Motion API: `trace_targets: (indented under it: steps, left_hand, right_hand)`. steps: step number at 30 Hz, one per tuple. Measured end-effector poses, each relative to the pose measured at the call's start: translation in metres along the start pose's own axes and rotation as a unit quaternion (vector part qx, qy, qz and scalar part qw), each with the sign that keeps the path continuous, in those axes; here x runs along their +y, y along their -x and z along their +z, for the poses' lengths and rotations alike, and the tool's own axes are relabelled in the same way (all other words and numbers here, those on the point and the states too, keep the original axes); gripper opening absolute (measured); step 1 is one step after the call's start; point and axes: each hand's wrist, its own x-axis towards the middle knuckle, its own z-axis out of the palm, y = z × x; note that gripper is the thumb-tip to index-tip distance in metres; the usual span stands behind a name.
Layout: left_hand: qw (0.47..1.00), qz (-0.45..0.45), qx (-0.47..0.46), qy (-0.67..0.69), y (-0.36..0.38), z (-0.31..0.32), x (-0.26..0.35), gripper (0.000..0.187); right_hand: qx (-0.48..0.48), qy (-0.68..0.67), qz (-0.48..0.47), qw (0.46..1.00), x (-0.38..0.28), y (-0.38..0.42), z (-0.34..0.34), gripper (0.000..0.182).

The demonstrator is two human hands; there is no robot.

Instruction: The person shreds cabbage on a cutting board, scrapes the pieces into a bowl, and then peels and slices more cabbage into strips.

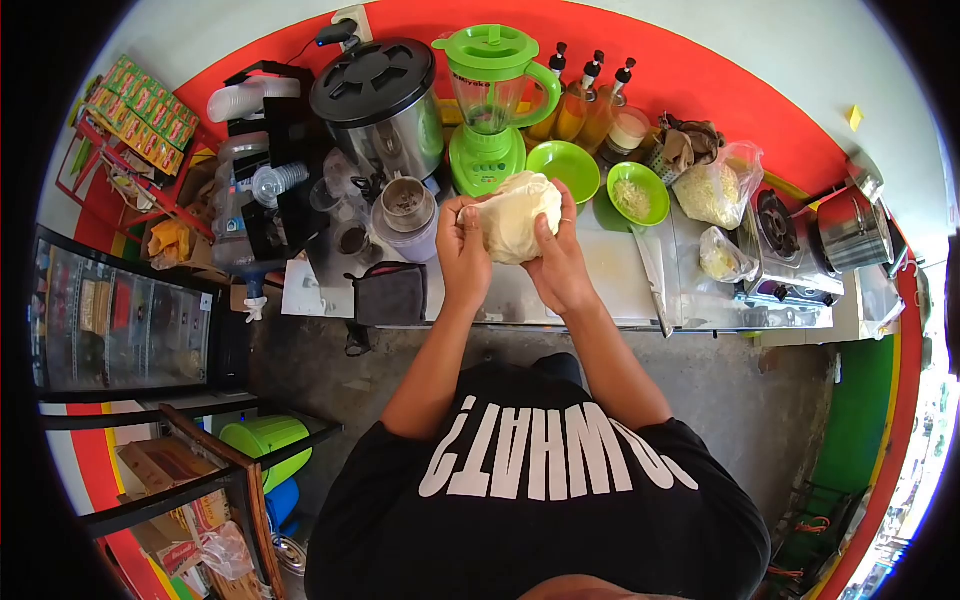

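Observation:
Between my two hands is a pale, cream-coloured head of cabbage (522,222), held up above the counter's front part. My left hand (466,250) wraps its left side, thumb towards me. On the other side my right hand (560,252) grips it, thumb pressed on the front; the fingers behind are partly hidden. Under and right of my hands lies a white cutting board (608,262). A large knife (651,275) rests at the board's right side, its tip end past the counter edge. Behind the cabbage stand a green blender (488,110) and a green bowl (565,168).
A smaller green bowl (638,193) holds pale shredded pieces. Plastic bags (722,188) of pale food sit near a gas stove (785,240) with a pot (855,232). Left are a steel container (380,115), a metal cup (405,203) and a dark pouch (391,294). Several bottles (573,110) stand behind.

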Motion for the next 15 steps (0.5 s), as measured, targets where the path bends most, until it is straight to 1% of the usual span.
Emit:
trace_targets:
  steps: [1, 2, 4, 5, 7, 9, 11, 12, 14, 15]
  left_hand:
    - [1.000, -0.013, 0.007, 0.002, 0.000, -0.001, -0.001, 0.021]
    - [1.000, -0.013, 0.006, 0.003, 0.000, -0.001, -0.005, 0.021]
    - [0.999, 0.011, 0.052, -0.001, -0.002, -0.002, -0.008, 0.019]
    - [0.999, 0.011, 0.051, -0.001, -0.002, -0.002, -0.008, 0.019]
    - [0.996, 0.040, 0.083, 0.008, -0.003, 0.002, 0.001, 0.018]
    - [0.996, 0.051, 0.066, 0.020, -0.006, -0.001, 0.001, 0.017]
    - [0.999, 0.035, 0.007, 0.012, -0.009, -0.007, 0.002, 0.017]
    - [0.999, 0.035, 0.005, 0.012, -0.010, -0.011, -0.001, 0.017]
    - [0.996, -0.021, -0.073, 0.048, -0.013, -0.019, -0.007, 0.021]
    - [0.996, -0.021, -0.075, 0.049, -0.014, -0.016, -0.001, 0.021]
  right_hand:
    - [0.012, -0.012, 0.005, 1.000, 0.000, 0.001, 0.000, 0.082]
    - [0.013, -0.012, 0.004, 1.000, 0.000, 0.002, -0.001, 0.082]
    - [-0.041, 0.015, -0.022, 0.999, 0.002, 0.005, -0.005, 0.103]
    - [-0.041, 0.015, -0.023, 0.999, 0.003, 0.006, -0.005, 0.103]
    - [-0.049, 0.095, -0.072, 0.992, 0.005, 0.006, -0.002, 0.113]
    - [-0.039, 0.113, -0.072, 0.990, 0.001, 0.007, -0.004, 0.113]
    - [-0.029, 0.129, -0.071, 0.989, 0.000, 0.008, -0.005, 0.112]
    - [-0.022, 0.133, -0.073, 0.988, 0.000, 0.008, -0.007, 0.111]
    - [-0.014, 0.138, -0.078, 0.987, -0.002, 0.010, -0.009, 0.109]
    - [0.005, 0.132, -0.066, 0.989, -0.003, 0.011, -0.009, 0.107]
